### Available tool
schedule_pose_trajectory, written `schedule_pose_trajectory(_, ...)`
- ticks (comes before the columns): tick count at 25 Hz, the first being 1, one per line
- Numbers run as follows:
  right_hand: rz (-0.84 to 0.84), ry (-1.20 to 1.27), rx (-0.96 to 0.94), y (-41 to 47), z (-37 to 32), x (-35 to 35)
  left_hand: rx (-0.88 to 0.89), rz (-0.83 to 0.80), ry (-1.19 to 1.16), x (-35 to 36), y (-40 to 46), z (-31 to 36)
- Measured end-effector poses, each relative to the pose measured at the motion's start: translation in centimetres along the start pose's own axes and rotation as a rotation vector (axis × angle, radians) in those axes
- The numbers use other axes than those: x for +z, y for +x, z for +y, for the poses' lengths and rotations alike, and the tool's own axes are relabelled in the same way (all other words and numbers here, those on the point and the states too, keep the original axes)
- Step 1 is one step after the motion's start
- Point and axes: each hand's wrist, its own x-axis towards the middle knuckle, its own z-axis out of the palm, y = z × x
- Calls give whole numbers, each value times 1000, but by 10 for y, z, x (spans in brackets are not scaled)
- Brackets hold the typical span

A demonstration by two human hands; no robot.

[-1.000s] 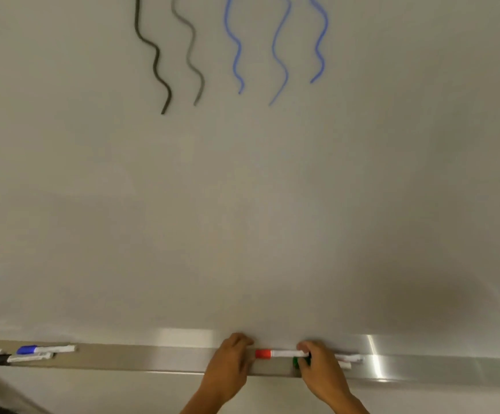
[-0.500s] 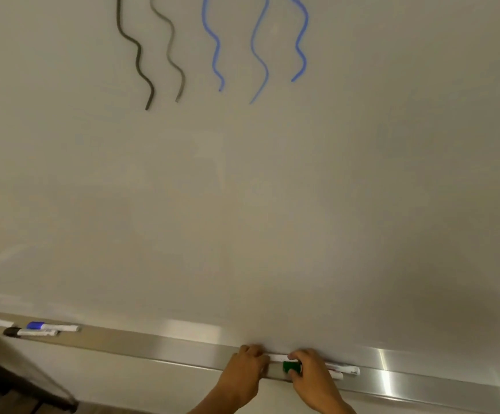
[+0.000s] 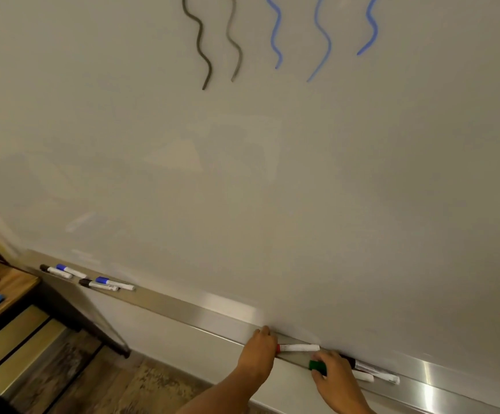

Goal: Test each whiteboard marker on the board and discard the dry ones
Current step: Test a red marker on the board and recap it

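Since a second before, swung leftward, the view. Red-capped marker [image 3: 298, 348] lay lengthwise along tray [image 3: 183, 306], cap gripped by left hand [image 3: 259, 352] at 9 o'clock, nearest. Green cap [image 3: 317, 366] pinched by right hand [image 3: 336, 380] at 4 o'clock.

Four markers [image 3: 87, 277] left on tray [image 3: 183, 306], perhaps three markers [image 3: 362, 370] right
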Motion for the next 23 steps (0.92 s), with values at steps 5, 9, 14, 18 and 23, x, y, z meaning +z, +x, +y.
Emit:
schedule_pose_trajectory(5,11,-107,-43,-2,0,3,-8,67,-90,-7,-13,-10)
schedule_pose_trajectory(9,13,-129,-59,-7,-5,-1,-35,135,-188,-12,-19,-14)
schedule_pose_trajectory(14,51,-117,-56,-10,-11,-5,-63,208,-254,-23,-30,-17)
schedule_pose_trajectory(18,39,-148,-74,-10,-13,-6,-76,216,-261,-32,-40,-20)
schedule_pose_trajectory(23,-6,-151,-103,-2,-12,-10,-108,196,-278,-38,-49,-29)
